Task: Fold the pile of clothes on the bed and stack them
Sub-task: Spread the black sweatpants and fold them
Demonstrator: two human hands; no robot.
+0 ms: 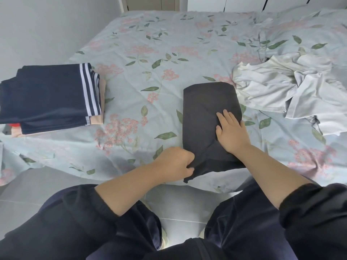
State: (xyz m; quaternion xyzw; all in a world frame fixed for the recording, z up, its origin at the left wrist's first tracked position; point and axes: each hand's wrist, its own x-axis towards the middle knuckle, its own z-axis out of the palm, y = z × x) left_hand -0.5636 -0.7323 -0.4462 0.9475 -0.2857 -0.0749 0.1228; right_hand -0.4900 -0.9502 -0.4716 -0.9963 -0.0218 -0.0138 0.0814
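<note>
Two grips met the dark grey garment (206,113) at the near edge of the bed (150,44), its long axis running away from the person: left grip (173,163) pinched its near corner; right grip (231,132), fingers straight, pressed its right side.

We see a grey tiled floor (28,194) at the near edge, crossed by pale grout lines. On the left, a plain grey wall (47,30) runs away from us. At the far end, a brownish door (150,2) sits left of white cupboard doors (244,2), which carry slanted dark handles (265,2). A pale blue sheet (150,53) printed with pink blossoms and green leaves lies creased across the middle. A quilt (309,25) in the same print is rumpled at the far right.
</note>
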